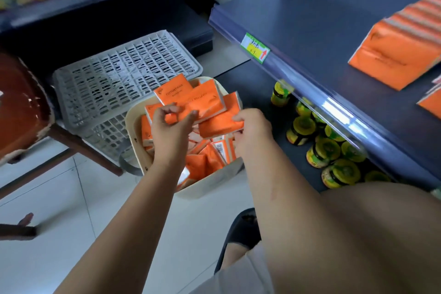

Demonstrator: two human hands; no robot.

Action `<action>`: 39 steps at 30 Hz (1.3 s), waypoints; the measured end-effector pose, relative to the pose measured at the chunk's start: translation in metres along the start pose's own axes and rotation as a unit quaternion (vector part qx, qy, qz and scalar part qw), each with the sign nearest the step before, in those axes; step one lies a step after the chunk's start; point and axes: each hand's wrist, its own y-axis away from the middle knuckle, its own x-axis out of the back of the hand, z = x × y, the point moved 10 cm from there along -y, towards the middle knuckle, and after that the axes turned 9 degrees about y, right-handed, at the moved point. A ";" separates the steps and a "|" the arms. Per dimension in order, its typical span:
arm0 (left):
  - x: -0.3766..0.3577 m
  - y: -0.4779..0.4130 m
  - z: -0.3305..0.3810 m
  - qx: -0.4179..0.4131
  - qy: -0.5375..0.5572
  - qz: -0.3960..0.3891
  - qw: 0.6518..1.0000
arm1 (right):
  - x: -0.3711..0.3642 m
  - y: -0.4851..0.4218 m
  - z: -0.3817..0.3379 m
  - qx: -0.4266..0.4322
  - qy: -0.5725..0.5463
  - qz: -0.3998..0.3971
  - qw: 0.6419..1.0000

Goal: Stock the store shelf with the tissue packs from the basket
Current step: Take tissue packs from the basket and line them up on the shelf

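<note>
A cream basket (pixel 210 184) on the floor holds several orange tissue packs (pixel 205 162). Above it my left hand (pixel 170 124) pinches an orange pack (pixel 191 102) at its near edge, with other packs fanned out behind that one. My right hand (pixel 251 126) grips another orange pack (pixel 218 124) by its right end, just over the basket. On the dark shelf (pixel 310 31) at the upper right stands a row of orange tissue packs (pixel 396 55), and one more pack (pixel 432 102) lies at the right edge.
A grey slotted crate (pixel 114 79) lies tipped behind the basket. Yellow-lidded jars (pixel 322 148) fill the lower shelf under a price-tag rail (pixel 255 48). A brown chair (pixel 21 107) stands at the left. My knee and a dark sandal (pixel 241 229) are near the basket.
</note>
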 end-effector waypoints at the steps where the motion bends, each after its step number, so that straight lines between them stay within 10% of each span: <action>1: -0.001 0.005 0.009 -0.011 0.008 0.011 1.000 | 0.000 0.006 -0.007 0.009 -0.039 -0.011 0.999; 11: -0.082 0.047 0.085 0.016 0.176 -0.139 0.974 | 0.017 0.098 -0.073 0.085 -0.367 -0.087 0.922; 25: -0.204 0.171 0.111 -0.033 0.109 -0.367 0.923 | 0.156 0.186 -0.098 0.205 -0.306 -0.068 0.927; 39: -0.348 0.381 0.039 0.127 0.033 -0.630 0.765 | 0.437 0.307 -0.064 0.227 -0.190 0.179 0.938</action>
